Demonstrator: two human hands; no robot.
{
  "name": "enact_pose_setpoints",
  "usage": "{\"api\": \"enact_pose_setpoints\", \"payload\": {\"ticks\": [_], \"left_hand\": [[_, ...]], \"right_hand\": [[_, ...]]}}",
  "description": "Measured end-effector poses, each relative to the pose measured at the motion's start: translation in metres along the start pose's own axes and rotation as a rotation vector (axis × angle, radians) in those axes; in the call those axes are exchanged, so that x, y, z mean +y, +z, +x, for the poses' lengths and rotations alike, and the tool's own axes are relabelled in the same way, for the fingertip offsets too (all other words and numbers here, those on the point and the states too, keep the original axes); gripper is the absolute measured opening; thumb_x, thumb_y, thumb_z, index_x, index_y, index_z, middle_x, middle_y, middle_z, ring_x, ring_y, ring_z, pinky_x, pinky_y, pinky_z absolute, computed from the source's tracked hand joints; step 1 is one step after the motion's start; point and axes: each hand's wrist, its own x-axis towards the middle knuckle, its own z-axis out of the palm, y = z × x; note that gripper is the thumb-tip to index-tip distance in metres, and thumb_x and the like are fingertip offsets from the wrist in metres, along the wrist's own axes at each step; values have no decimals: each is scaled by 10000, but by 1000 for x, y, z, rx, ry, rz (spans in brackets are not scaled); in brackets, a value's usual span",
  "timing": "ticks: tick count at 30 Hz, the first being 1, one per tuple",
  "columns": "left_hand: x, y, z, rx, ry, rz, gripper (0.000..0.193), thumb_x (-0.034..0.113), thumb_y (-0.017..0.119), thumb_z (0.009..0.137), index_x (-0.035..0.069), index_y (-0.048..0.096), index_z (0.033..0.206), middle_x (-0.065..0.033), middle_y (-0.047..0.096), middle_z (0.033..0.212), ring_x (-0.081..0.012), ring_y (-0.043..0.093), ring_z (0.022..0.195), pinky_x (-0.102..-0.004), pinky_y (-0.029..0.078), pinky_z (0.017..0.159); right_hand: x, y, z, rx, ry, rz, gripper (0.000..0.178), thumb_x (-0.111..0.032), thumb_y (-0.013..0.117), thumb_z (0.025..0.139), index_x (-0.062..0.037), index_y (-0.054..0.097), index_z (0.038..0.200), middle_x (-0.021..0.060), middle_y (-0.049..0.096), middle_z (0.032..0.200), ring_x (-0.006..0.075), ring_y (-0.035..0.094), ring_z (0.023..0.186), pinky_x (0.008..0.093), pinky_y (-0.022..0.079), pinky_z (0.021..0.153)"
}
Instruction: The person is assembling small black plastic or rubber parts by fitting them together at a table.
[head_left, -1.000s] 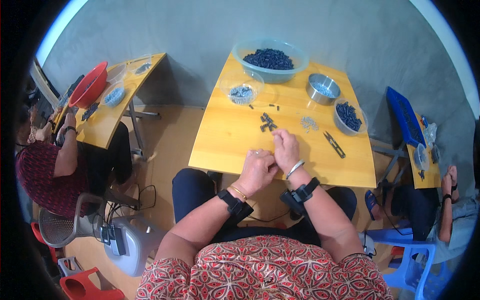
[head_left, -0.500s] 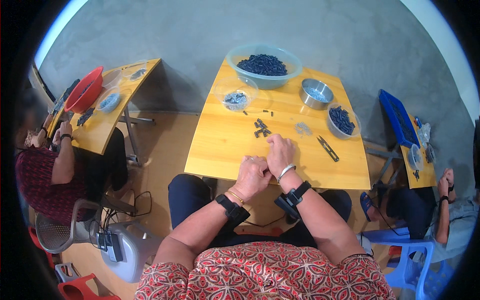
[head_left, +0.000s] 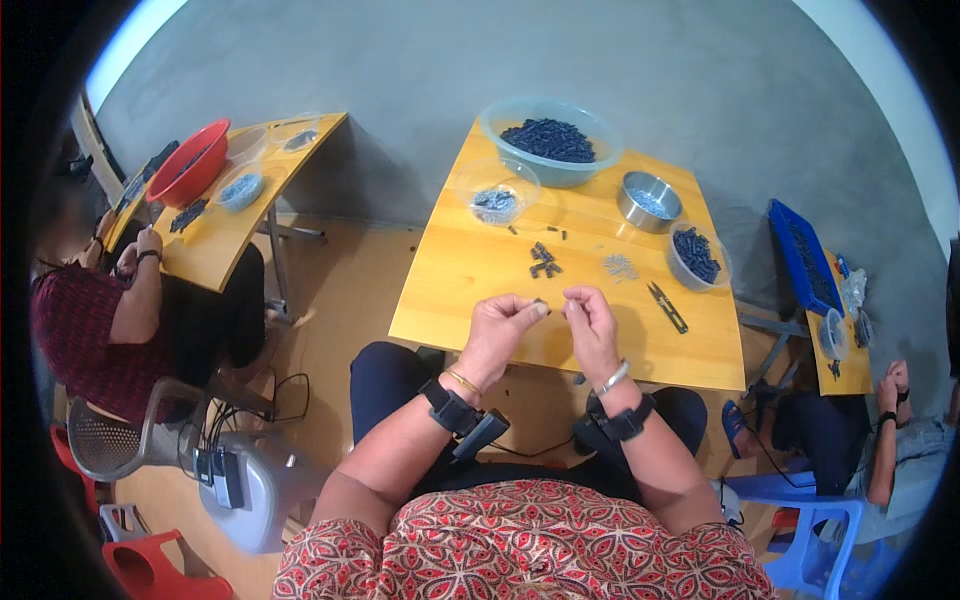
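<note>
My left hand (head_left: 497, 332) pinches a small dark cylindrical piece (head_left: 542, 304) between thumb and forefinger, above the table's near edge. A short gap to the right, my right hand (head_left: 592, 328) has its thumb and fingertips pressed together; anything in them is too small to make out. Just beyond the hands lies a loose group of black cylindrical pieces (head_left: 544, 262). Thin silvery pins (head_left: 620, 267) are scattered to the right of it. Black thread snips (head_left: 667, 308) rest farther right, beside a clear tub of black pieces (head_left: 697, 256).
On the yellow table (head_left: 450, 300), a big pale-blue basin (head_left: 552, 176) of black pieces stands at the back. A clear tub (head_left: 497, 203) and a steel bowl (head_left: 650, 208) hold small parts. People work at tables left and right; a red basin (head_left: 190, 165) stands on the left one.
My hands have come apart and moved forward over the table edge. The dark piece now shows in my left fingertips. The view has shifted slightly, so the table sits farther right.
</note>
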Motion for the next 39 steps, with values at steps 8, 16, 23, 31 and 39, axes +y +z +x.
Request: {"api": "enact_pose_setpoints", "payload": {"ticks": [8, 16, 23, 31, 39], "left_hand": [[19, 14, -23, -121, -95, -493, 99, 132, 602, 821, 36, 624, 812, -7, 585, 716, -82, 504, 644, -221, 419, 625], [23, 19, -35, -167, -101, -469, 91, 129, 604, 822, 44, 623, 850, -8, 596, 753, -80, 512, 668, -232, 442, 651], [27, 19, -43, -164, 36, -292, 113, 68, 595, 819, 21, 624, 918, -15, 615, 789, -65, 531, 663, -202, 450, 608], [24, 19, -47, -92, 269, -16, 105, 38, 608, 802, 11, 643, 897, -9, 610, 763, -56, 514, 649, -185, 424, 603], [27, 17, -49, -33, 523, 200, 132, -9, 600, 789, -5, 636, 916, -32, 587, 749, -67, 502, 669, -190, 396, 589]], "right_hand": [[-64, 0, -19, -12, -330, -323, 141, -46, 532, 808, -4, 489, 935, 125, 532, 764, 248, 547, 694, 326, 447, 630], [-74, -12, -22, -26, -399, -380, 119, -9, 536, 782, -12, 490, 892, 147, 511, 763, 306, 531, 675, 360, 428, 588], [-85, -22, -24, -74, -416, -363, 101, 7, 524, 787, -17, 492, 880, 135, 511, 753, 296, 530, 668, 345, 429, 587], [-84, -24, -26, -102, -331, -259, 68, -2, 547, 796, -18, 516, 855, 99, 534, 731, 214, 545, 659, 285, 431, 597], [-70, -21, -30, -98, -210, -64, 113, -28, 557, 814, -9, 537, 924, 62, 571, 791, 146, 555, 721, 251, 446, 659]]}}
